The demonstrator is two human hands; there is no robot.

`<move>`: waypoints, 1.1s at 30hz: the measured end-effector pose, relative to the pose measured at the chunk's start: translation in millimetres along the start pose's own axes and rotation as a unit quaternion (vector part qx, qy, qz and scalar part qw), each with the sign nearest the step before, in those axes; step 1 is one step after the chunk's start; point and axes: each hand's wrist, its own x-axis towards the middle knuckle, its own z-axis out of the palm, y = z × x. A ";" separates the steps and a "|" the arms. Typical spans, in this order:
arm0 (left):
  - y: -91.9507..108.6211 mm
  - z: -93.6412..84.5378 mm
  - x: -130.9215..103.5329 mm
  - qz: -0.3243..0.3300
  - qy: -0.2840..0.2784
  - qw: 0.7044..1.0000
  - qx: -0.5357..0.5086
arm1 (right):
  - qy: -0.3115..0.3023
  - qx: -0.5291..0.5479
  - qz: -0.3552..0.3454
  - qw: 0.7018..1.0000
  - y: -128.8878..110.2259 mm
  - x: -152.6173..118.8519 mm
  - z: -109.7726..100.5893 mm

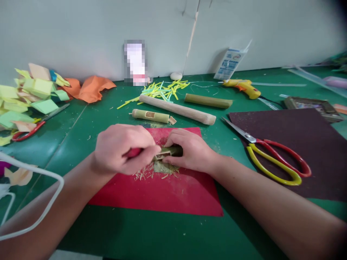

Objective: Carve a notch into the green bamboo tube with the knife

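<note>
Green matting (pixel 81 137) covers a craft bench set against a pale wall, and a red sheet (pixel 162 195) is laid at its centre as a work pad. On that sheet a short bamboo piece (pixel 173 150) is pinned flat under the right hand (pixel 193 151), whose fingers are curled closed over its far end. A red-handled cutting tool (pixel 132 152) is gripped in the closed fist of the left hand (pixel 123 150), with its tip set against a squared notch at the bamboo's near end; the blade itself is largely hidden. Pale shavings (pixel 145 175) are scattered just beneath the notch, so the carving is judged to be well under way, though the opening looks rough and unfinished. Beyond the sheet, a similar notched bamboo tube (pixel 150 116) is seen lying beside a wooden dowel (pixel 177 109), and an uncut bamboo length (pixel 208 101) is left near a yellow glue gun (pixel 244 87). Red-and-yellow scissors (pixel 273 155) rest across a dark sheet (pixel 311 144) on the right; folded coloured paper (pixel 32 97) is heaped on the left.
</note>
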 end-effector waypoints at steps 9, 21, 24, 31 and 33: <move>-32.2 12.2 0.4 -0.182 0.098 0.978 -0.037 | -0.003 -0.003 0.015 1.000 -2.7 0.1 0.1; -55.3 16.7 -1.3 -0.461 -0.033 0.882 -0.097 | -0.003 -0.010 0.022 1.000 -1.8 1.2 -0.4; -62.3 15.6 -2.0 -0.468 -0.070 0.878 -0.074 | -0.006 -0.013 0.021 1.000 -2.1 1.6 -1.6; -65.0 19.0 -1.1 -0.418 -0.130 0.899 0.009 | 0.001 -0.029 0.007 1.000 -3.1 0.6 0.5; -64.2 20.2 -1.5 -0.400 -0.133 0.907 0.019 | 0.003 -0.028 0.006 1.000 -3.3 0.2 1.6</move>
